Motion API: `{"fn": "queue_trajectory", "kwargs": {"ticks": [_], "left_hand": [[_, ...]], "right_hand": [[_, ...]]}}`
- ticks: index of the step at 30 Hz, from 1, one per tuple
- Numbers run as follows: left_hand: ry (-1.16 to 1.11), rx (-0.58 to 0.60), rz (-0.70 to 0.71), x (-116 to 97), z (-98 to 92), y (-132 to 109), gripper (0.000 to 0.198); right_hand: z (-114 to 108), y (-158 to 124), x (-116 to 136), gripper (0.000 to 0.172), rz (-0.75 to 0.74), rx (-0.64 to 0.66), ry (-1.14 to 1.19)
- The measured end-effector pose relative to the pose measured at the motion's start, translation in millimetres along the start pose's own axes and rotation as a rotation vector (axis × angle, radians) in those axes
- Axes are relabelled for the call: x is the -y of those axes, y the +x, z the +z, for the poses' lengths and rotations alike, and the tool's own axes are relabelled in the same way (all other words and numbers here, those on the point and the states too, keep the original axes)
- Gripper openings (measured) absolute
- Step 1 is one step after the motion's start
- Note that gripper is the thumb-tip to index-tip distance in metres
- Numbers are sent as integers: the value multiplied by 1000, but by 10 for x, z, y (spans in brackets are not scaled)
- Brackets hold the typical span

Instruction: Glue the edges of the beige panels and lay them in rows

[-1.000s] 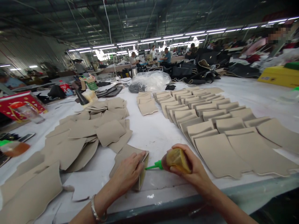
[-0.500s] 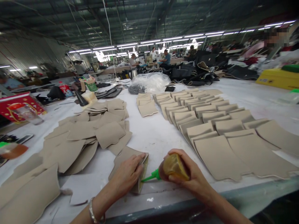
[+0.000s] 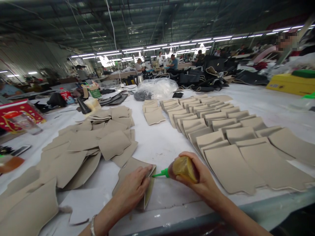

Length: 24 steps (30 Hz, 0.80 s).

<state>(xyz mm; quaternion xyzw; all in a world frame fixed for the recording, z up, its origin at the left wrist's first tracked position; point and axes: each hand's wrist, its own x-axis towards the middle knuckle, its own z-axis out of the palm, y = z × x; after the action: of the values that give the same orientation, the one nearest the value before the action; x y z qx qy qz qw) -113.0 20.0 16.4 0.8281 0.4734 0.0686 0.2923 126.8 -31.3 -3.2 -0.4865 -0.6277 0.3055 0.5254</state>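
Observation:
A squeeze bottle of amber liquid with a green nozzle is gripped in my right hand. Its nozzle tip points left, at the edge of a beige piece lying near the table's front. My left hand presses on that piece, fingers close together near its right edge, which looks folded and shows a yellowish strip. Left of my hands lies a loose pile of beige pieces. To the right, similar pieces overlap in rows.
A small beige stack sits mid-table, with a clear plastic bag behind it. At the right is a yellow box; at the left, a red box and a plastic cup. People work in the background.
My right hand has moved the bottle's nozzle tip away from me along the piece's edge, from near its lower end to near its upper corner. My left hand still presses the piece.

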Motion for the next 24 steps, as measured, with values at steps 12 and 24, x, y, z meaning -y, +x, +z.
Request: {"fn": "queue_trajectory", "kwargs": {"ticks": [12,24], "left_hand": [[0,-9,-18,-18,4,6,43],[-31,-54,-8,18,41,10,43]], "right_hand": [[23,-74,20,46,-166,-60,-151],[67,-146,53,43,-95,-125,-194]]}}
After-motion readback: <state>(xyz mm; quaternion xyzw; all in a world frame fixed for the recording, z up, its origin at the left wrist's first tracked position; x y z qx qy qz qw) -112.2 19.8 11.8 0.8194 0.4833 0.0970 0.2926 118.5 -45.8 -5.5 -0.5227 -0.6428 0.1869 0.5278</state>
